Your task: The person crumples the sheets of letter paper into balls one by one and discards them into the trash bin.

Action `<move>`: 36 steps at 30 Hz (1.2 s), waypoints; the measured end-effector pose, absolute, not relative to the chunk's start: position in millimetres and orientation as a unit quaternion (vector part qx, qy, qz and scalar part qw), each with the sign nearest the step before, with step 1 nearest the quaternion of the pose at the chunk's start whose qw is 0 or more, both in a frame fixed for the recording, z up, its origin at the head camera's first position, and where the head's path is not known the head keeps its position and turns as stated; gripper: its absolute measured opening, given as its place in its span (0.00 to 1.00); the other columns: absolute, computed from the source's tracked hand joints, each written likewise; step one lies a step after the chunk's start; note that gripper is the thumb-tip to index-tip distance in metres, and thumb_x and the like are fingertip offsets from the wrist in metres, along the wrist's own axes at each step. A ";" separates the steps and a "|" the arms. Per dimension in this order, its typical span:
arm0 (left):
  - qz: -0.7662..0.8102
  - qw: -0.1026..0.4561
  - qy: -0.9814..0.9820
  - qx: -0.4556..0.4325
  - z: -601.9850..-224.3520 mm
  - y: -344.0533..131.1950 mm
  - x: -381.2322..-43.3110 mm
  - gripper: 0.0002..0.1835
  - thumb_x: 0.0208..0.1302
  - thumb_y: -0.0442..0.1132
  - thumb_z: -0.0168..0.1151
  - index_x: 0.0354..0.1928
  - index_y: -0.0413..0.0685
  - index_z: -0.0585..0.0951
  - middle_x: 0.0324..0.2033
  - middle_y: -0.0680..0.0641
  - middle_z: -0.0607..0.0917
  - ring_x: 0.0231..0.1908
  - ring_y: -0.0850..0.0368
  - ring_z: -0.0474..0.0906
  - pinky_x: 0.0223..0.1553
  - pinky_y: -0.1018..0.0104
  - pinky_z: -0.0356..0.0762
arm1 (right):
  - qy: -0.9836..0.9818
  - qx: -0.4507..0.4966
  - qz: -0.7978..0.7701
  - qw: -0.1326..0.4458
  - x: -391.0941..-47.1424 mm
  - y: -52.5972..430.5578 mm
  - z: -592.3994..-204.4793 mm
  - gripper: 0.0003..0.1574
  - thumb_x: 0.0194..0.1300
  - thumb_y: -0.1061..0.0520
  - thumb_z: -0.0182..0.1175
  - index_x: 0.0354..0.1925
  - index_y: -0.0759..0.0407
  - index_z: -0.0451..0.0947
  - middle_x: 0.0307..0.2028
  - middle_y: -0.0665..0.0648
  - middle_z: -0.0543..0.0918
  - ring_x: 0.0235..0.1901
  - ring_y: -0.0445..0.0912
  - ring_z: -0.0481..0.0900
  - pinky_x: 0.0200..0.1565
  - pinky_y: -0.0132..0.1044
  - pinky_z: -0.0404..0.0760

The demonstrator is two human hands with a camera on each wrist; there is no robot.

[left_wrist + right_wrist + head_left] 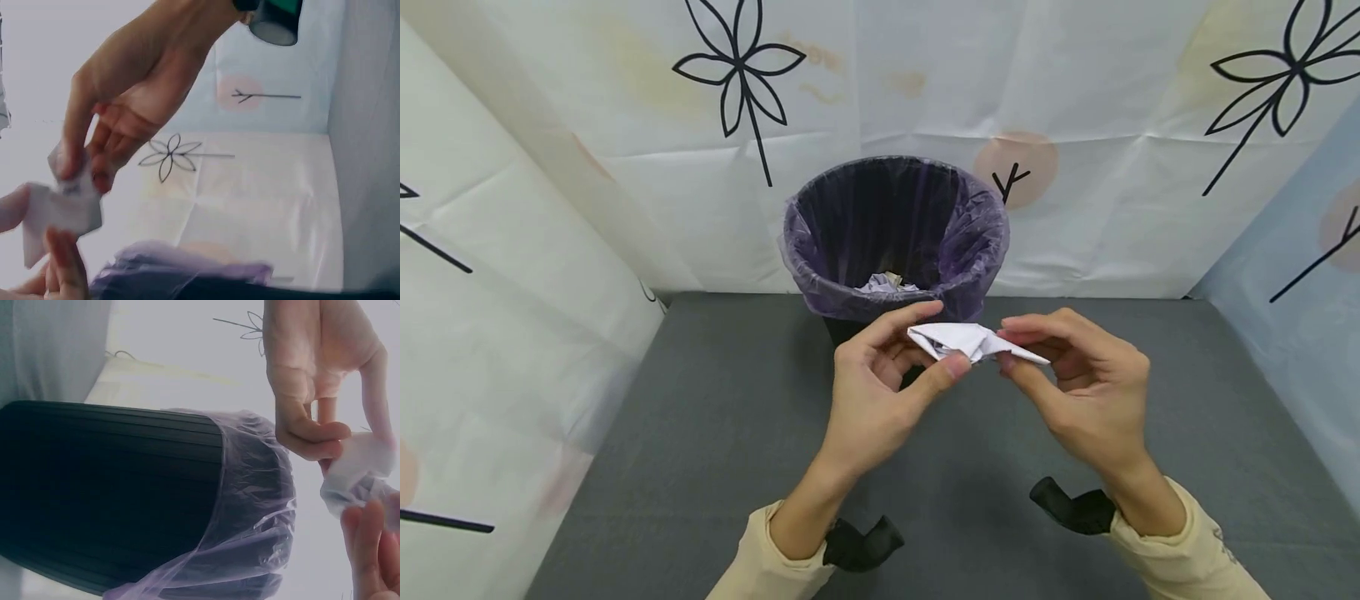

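Observation:
A small piece of folded white paper (961, 338) is held up between both hands in the head view, just in front of the bin. My left hand (880, 400) pinches its left and middle part, thumb at the near side and index finger raised behind. At the pointed right end, my right hand (1086, 387) pinches the paper between thumb and fingertips. Both wrist views also show the folded paper (65, 212), blurred in the left one. Behind it stands a dark bin (112, 494) lined with a purple plastic bag (985, 242).
Crumpled paper (887, 283) lies inside the bin. The bin stands at the back of a dark grey table (715, 433). White cloth walls (917, 83) with flower prints enclose the back and sides. Each wrist carries a black camera mount (1075, 507).

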State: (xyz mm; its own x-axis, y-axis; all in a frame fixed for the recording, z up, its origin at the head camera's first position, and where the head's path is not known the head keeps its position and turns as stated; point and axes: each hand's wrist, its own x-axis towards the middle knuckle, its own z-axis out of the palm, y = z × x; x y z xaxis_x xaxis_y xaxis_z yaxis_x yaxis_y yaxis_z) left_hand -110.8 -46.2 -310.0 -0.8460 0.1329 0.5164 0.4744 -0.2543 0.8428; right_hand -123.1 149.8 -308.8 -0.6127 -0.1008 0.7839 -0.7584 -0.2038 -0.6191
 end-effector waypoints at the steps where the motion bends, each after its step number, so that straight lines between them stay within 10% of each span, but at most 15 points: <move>1: -0.759 0.124 -0.589 -0.246 -310.6 -44.8 -111.5 0.25 0.61 0.27 0.72 0.59 0.23 0.76 0.40 0.35 0.82 0.36 0.55 0.80 0.40 0.69 0.81 | -0.580 0.371 0.686 0.234 -122.8 150.2 -308.7 0.16 0.58 0.77 0.68 0.43 0.87 0.78 0.38 0.66 0.86 0.38 0.49 0.87 0.41 0.33 0.85; 19: -0.758 0.154 -0.589 -0.233 -309.3 -31.1 -108.6 0.25 0.66 0.21 0.62 0.65 0.28 0.74 0.49 0.33 0.76 0.48 0.53 0.77 0.57 0.49 0.78 | -0.537 0.396 0.724 0.175 -124.3 150.3 -313.7 0.16 0.59 0.76 0.68 0.45 0.85 0.80 0.37 0.67 0.85 0.35 0.50 0.88 0.38 0.35 0.86; 28: -0.760 0.163 -0.591 -0.218 -310.5 -30.4 -108.6 0.24 0.64 0.20 0.63 0.62 0.28 0.76 0.40 0.34 0.78 0.37 0.58 0.77 0.43 0.70 0.82 | -0.499 0.412 0.756 0.099 -127.4 154.2 -315.2 0.18 0.72 0.64 0.61 0.50 0.81 0.80 0.45 0.68 0.82 0.38 0.53 0.87 0.41 0.39 0.86; 36: -0.714 0.173 -0.626 -0.262 -310.3 -33.0 -107.3 0.27 0.63 0.21 0.65 0.65 0.28 0.74 0.49 0.36 0.79 0.43 0.52 0.80 0.45 0.61 0.84 | -0.476 0.358 0.803 0.012 -126.8 157.5 -314.2 0.16 0.71 0.64 0.62 0.52 0.77 0.78 0.54 0.70 0.78 0.38 0.52 0.84 0.37 0.39 0.86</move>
